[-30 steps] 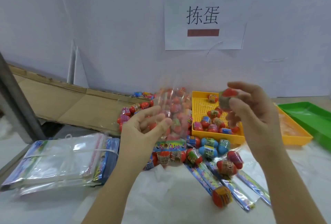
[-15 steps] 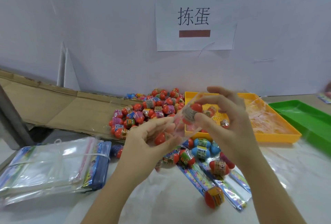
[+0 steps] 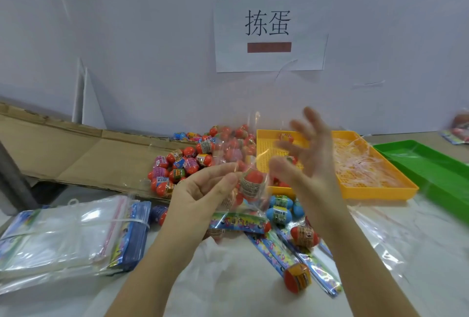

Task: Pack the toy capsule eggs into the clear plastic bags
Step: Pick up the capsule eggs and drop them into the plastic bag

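One egg (image 3: 250,184) in the bag (image 3: 238,149) — left hand (image 3: 203,197) pinches it, right hand (image 3: 312,162) grip spread wide, empty — the far pile (image 3: 187,164) looks mostly unpacked to me

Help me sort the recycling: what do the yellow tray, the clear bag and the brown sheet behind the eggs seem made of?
Yellow tray: apparently rigid moulded plastic, slightly glossy; perforated grid floor, uniform colour.
Clear bag: thin glossy plastic film; see-through, crinkled, with glints.
Brown sheet: probably corrugated cardboard, matte; fold creases and a ragged edge.
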### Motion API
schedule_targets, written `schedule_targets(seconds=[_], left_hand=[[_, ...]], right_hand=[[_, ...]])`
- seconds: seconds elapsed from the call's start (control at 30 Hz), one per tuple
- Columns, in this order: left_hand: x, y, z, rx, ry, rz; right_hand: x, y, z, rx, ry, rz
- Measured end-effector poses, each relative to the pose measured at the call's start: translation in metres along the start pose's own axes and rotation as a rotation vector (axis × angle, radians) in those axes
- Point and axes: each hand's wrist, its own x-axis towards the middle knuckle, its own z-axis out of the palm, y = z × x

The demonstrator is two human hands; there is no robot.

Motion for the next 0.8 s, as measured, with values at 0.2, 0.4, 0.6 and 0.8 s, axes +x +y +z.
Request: schedule_targets(seconds=[0.2, 0.4, 0.6, 0.8], left_hand=[[-0.003, 0.003, 0.001, -0.030, -0.006, 0.021], [-0.004, 0.004, 0.002, -0.055, -0.039, -0.020], [-0.004, 0.001, -0.001, -0.016, -0.130, -0.122], [0.005, -0.002, -0.011, -0.166, 0.060, -0.047]], right_hand=[[0.000, 0.011, 0.017, 0.104, -0.191, 0.176], [-0.002, 0.015, 0.017, 0.136, -0.066, 0.106], [-0.003, 0.016, 0.022, 0.061, 0.036, -0.032], [0.013, 0.024, -0.008, -0.121, -0.035, 0.263]])
